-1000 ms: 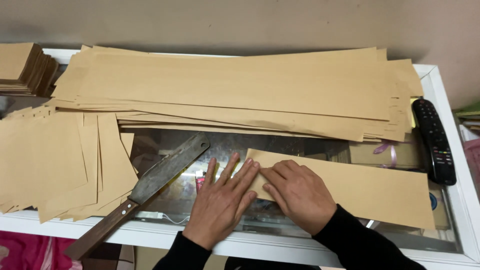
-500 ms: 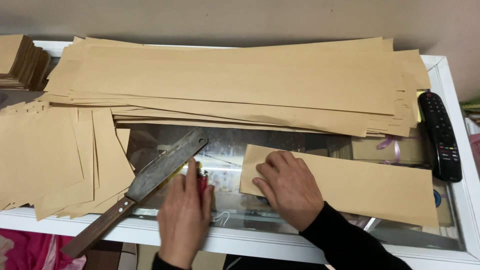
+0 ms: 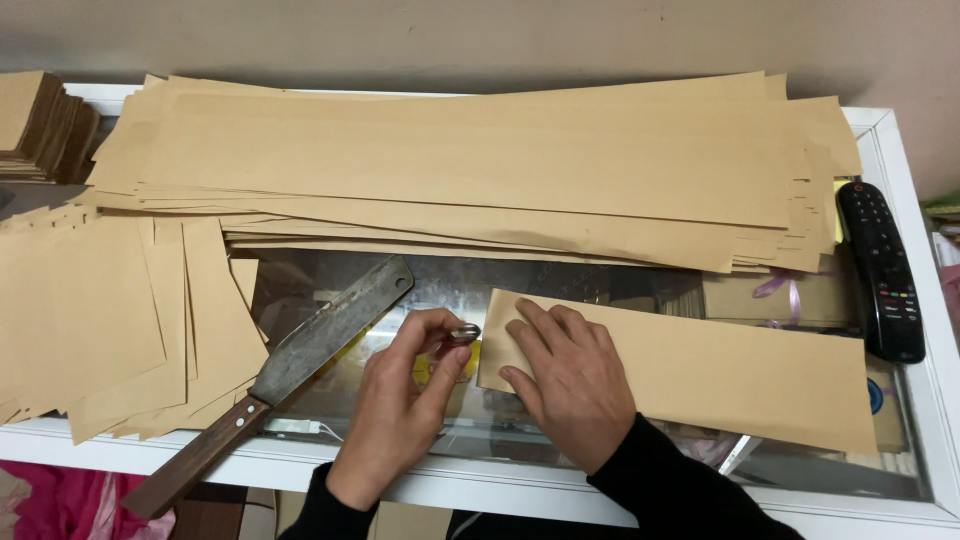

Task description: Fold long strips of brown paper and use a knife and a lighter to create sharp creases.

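My right hand [image 3: 565,380] presses flat on the left end of a long brown paper strip [image 3: 720,370] lying on the glass counter top [image 3: 450,285]. My left hand [image 3: 405,400] pinches a small metallic object [image 3: 463,332] between thumb and fingers, right beside the strip's left edge. A big flat blade with a wooden handle [image 3: 300,365] lies diagonally just left of my left hand, untouched.
A large pile of long brown paper sheets [image 3: 480,165] covers the back of the counter. Shorter cut sheets [image 3: 110,320] fan out at the left, and a stack of folded pieces [image 3: 40,125] sits far left. A black remote control [image 3: 880,265] lies at the right edge.
My left hand left the paper strip, moved left toward the blade, and now holds a small metallic object by the strip's end. My right hand stayed pressed on the strip.
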